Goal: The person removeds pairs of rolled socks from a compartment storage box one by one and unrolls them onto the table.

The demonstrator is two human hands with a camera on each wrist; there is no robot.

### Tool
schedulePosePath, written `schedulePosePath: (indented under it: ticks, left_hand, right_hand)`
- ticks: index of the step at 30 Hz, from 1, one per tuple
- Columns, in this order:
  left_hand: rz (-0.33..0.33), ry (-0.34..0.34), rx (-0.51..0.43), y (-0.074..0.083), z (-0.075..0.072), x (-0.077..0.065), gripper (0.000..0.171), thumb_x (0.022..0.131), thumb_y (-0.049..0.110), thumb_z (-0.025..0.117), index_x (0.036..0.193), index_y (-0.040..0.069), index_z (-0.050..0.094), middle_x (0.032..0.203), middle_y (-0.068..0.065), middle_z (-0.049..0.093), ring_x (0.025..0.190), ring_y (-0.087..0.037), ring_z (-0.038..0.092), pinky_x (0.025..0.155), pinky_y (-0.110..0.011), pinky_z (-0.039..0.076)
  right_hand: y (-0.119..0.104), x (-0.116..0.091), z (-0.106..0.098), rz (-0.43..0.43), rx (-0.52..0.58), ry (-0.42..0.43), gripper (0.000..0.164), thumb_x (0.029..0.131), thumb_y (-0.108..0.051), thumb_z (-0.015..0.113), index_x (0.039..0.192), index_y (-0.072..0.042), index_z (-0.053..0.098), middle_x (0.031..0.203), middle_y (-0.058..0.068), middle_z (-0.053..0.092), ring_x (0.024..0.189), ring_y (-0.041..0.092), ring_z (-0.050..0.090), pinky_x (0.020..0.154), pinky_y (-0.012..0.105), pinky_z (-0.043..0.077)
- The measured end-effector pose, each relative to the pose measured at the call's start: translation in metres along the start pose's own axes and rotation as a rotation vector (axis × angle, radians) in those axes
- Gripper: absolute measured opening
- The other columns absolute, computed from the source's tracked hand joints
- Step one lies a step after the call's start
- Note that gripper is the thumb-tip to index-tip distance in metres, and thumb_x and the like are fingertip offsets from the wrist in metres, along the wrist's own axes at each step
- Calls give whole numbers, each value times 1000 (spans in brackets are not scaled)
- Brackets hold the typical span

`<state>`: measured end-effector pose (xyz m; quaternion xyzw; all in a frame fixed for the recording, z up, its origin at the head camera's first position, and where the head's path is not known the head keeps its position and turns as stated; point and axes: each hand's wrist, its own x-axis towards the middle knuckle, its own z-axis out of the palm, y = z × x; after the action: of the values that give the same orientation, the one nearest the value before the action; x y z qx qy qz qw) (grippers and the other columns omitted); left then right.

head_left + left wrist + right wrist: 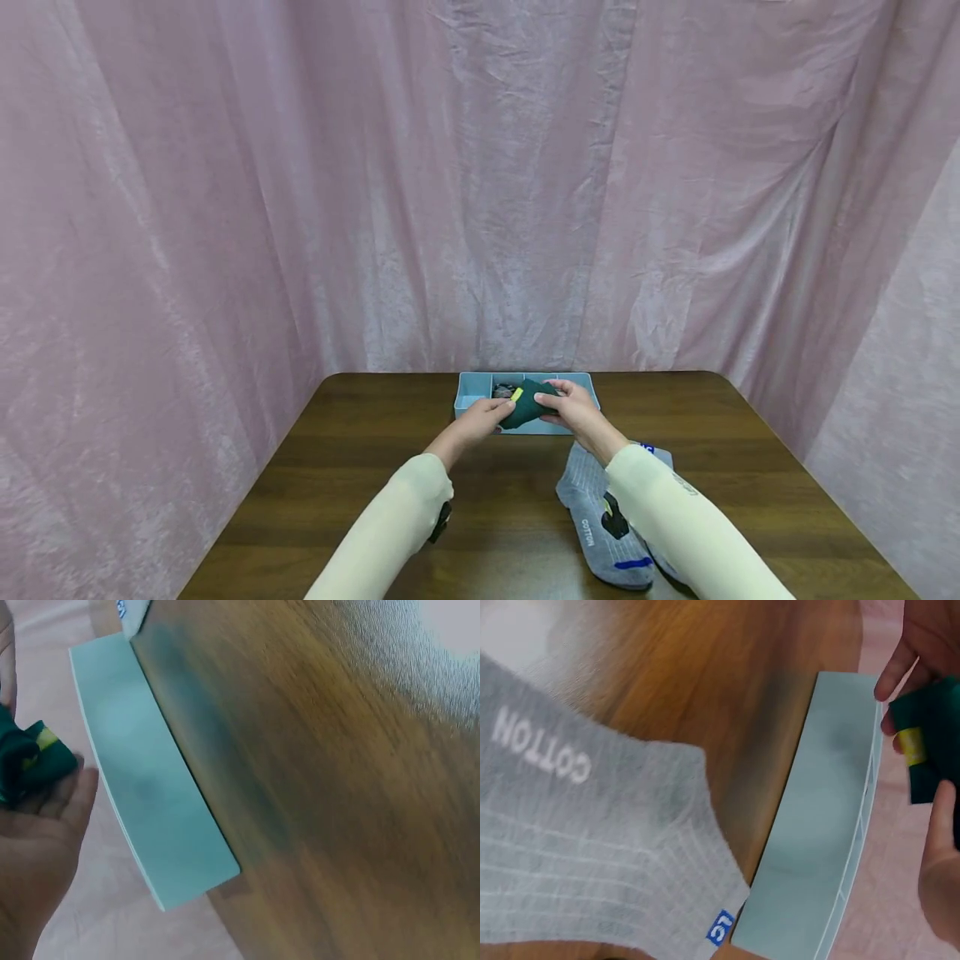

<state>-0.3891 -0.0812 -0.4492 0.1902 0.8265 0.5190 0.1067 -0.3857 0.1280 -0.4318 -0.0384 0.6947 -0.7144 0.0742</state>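
A dark green folded sock [529, 405] with a yellow patch is held between both hands above a light blue divided box [538, 428]. My left hand [482, 417] pinches its left end near the patch. On the other side, my right hand [576, 410] grips the right end with the thumb on top. In the left wrist view, the fingers of the left hand [45, 840] lie beneath the green fabric [45, 761]. Some dark, patterned cloth [504, 390] shows in a middle compartment, partly covered by the sock.
Grey ribbed socks [592, 500] marked COTTON lie on the wooden table [360, 483] under the right forearm, their top end close to the box. A pink curtain [525, 208] hangs behind the table's far edge.
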Motion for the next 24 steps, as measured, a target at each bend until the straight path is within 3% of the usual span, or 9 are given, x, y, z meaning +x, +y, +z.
schedulePosePath:
  ticks: [5, 9, 13, 18, 24]
  left_hand:
    - [-48, -43, -244, -2, -1, 0, 45, 105, 25, 49, 137, -7, 52, 121, -17, 62, 103, -24, 63, 96, -52, 48]
    - [-49, -19, -308, -5, -1, -1, 39, 101, 17, 56, 130, -9, 57, 115, -15, 62, 97, -21, 63, 92, -50, 51]
    - [-38, 20, -235, -6, -5, -4, 40, 98, 16, 62, 132, -5, 58, 114, -14, 64, 94, -20, 64, 90, -47, 53]
    - [8, 75, -54, -6, -10, -7, 42, 93, 15, 69, 131, 0, 62, 113, -12, 67, 94, -18, 62, 85, -36, 54]
    - [56, 54, 63, -7, -7, -14, 43, 89, 13, 74, 130, 4, 64, 117, -11, 67, 97, -19, 60, 86, -34, 52]
  right_hand:
    - [4, -3, -4, -52, 42, -108, 55, 98, -3, 59, 147, 8, 35, 140, 32, 44, 105, 24, 63, 92, 42, 52]
    - [2, -6, -4, -40, -26, -161, 57, 97, -6, 61, 148, 5, 37, 143, 30, 42, 111, 29, 62, 94, 46, 51]
    - [-2, -9, -7, -44, -223, -174, 54, 95, -18, 66, 143, 0, 48, 141, 25, 49, 116, 33, 59, 95, 51, 50]
    - [-3, -11, -8, -61, -468, -153, 58, 93, -39, 69, 140, -7, 56, 137, 16, 55, 116, 28, 57, 94, 49, 50]
    - [3, -14, -9, -81, -628, -195, 54, 93, -35, 69, 136, -4, 60, 124, 12, 64, 104, 21, 60, 90, 43, 51]
